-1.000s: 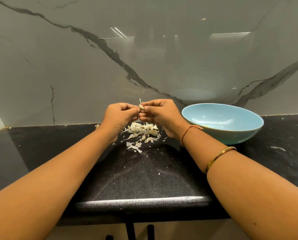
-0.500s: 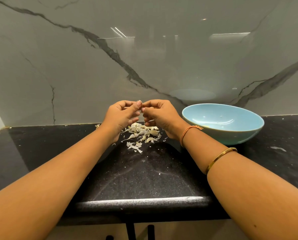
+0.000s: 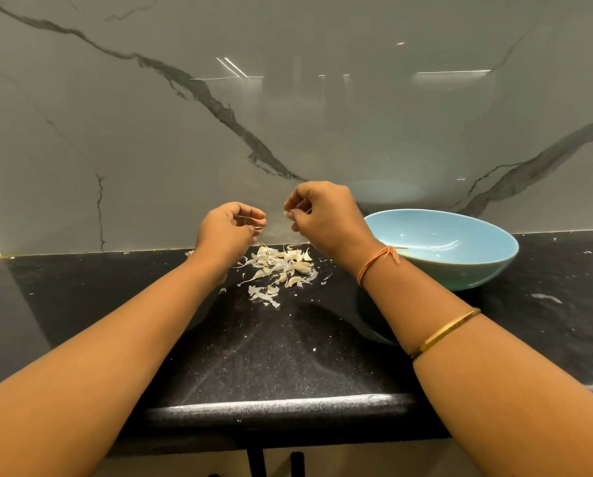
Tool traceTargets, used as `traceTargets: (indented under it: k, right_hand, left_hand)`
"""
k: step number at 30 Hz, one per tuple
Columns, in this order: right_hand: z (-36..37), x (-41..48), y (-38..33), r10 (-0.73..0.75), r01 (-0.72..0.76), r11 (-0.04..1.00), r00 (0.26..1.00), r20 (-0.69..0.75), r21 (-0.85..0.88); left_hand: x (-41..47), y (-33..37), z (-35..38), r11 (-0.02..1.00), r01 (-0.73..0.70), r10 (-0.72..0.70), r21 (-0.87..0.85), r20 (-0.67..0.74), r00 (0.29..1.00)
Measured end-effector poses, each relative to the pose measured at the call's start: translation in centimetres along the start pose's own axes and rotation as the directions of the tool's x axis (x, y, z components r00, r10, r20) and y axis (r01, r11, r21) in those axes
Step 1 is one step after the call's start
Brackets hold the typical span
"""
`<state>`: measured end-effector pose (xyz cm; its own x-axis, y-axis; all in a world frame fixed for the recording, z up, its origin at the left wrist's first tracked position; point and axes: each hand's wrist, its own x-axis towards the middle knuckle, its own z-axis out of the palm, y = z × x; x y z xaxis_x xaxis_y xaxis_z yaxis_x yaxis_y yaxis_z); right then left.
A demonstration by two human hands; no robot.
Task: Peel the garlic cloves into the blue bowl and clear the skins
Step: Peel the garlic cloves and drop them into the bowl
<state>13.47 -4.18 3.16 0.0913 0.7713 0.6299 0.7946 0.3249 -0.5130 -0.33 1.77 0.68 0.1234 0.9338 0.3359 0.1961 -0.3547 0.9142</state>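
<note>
My right hand (image 3: 326, 218) is raised above the black counter and pinches a small pale garlic clove (image 3: 291, 214) at its fingertips. My left hand (image 3: 228, 232) hovers a little lower to the left, its fingers curled and pinching what looks like a thin scrap of garlic skin (image 3: 257, 229). Below and between the hands a pile of garlic skins (image 3: 281, 266) lies on the counter. The blue bowl (image 3: 477, 270) sits to the right, behind my right wrist; its inside shows only small flecks, and its near left part is hidden by the wrist.
The black speckled counter (image 3: 271, 356) runs the full width, with a rounded front edge (image 3: 281, 406) near me. A grey marble wall (image 3: 288, 115) rises right behind the skins and bowl. Stray white scraps (image 3: 546, 297) lie right of the bowl.
The hands, joined together on the clove before, have pulled apart. My right hand rose and moved right with the clove; my left hand drew left.
</note>
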Motion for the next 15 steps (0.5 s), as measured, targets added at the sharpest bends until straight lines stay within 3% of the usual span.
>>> traceTargets:
  k: [2, 5, 9, 15]
  right_hand:
    - [-0.9, 0.2, -0.2, -0.029, 0.019, 0.993, 0.996, -0.086, -0.115]
    - [-2.8, 0.6, -0.1, 0.062, -0.115, 0.939, 0.984, -0.168, -0.325]
    - [-5.1, 0.3, 0.2, 0.321, -0.358, 0.803, 0.933, -0.161, -0.476]
    - [-5.6, -0.7, 1.0, 0.521, -0.448, 0.684, 0.852, -0.043, -0.575]
  left_hand:
    - [0.0, 0.0, 0.2, 1.000, 0.005, -0.005, 0.014, 0.024, 1.000]
    - [0.0, -0.1, 0.2, 0.999, -0.011, 0.010, 0.048, 0.019, 1.000]
    - [-0.2, -0.1, 0.1, 0.995, -0.045, 0.042, 0.085, 0.030, 0.999]
    - [-0.3, 0.1, 0.0, 0.990, -0.034, 0.028, 0.135, 0.047, 0.999]
